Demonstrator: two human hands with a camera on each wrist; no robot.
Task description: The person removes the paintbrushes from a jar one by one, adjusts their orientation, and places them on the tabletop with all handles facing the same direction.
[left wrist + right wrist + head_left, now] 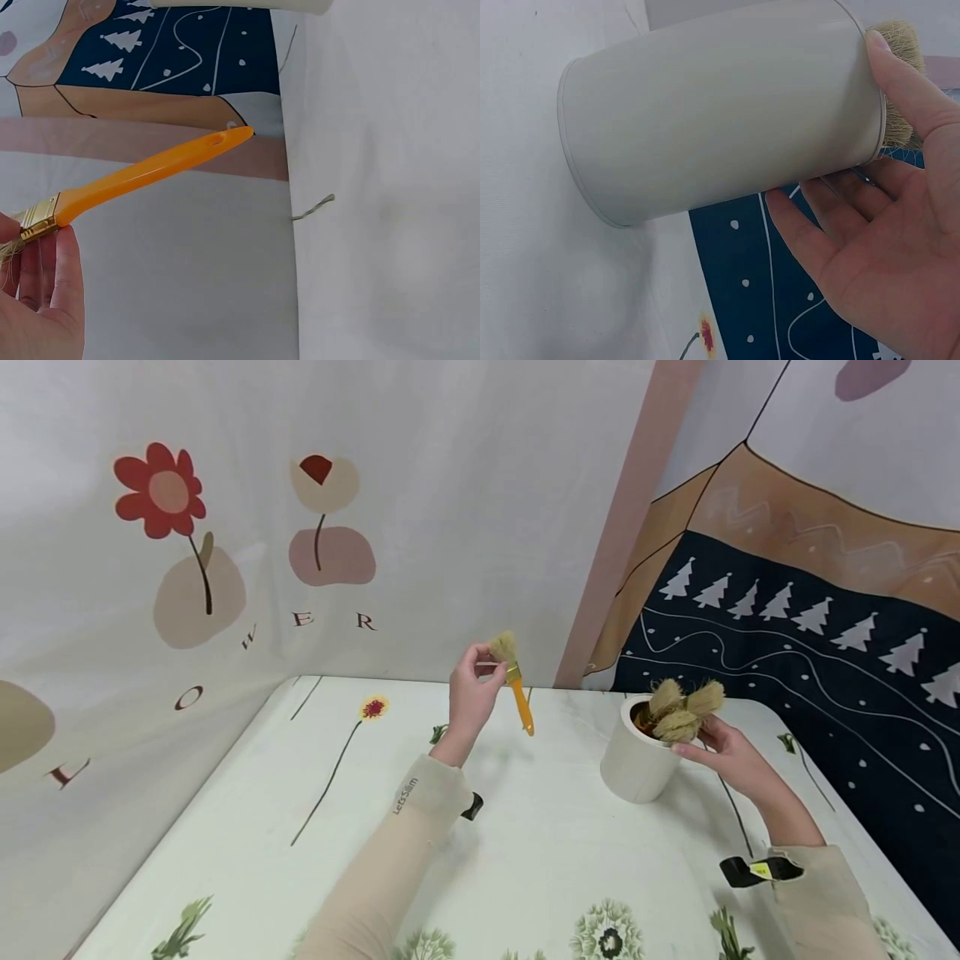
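My left hand (474,693) pinches a paintbrush (522,702) by the bristle end, above the far side of the table. The brush's orange handle (150,176) points down and away from the fingers, and its brass-coloured ferrule (39,217) lies at the fingertips. On the right stands a white cylindrical container (636,767) holding several brushes (677,725), pale bristles up. My right hand (731,760) grips this container near its top, the thumb (900,75) at the rim and the other fingers around the side. Handles inside the container are mostly hidden.
A white cloth with printed flowers covers the table (540,843). Behind it hangs a pale curtain (465,527) with flower prints; a dark blue fabric (810,693) with white trees hangs at the right. Black straps (761,871) sit on both wrists.
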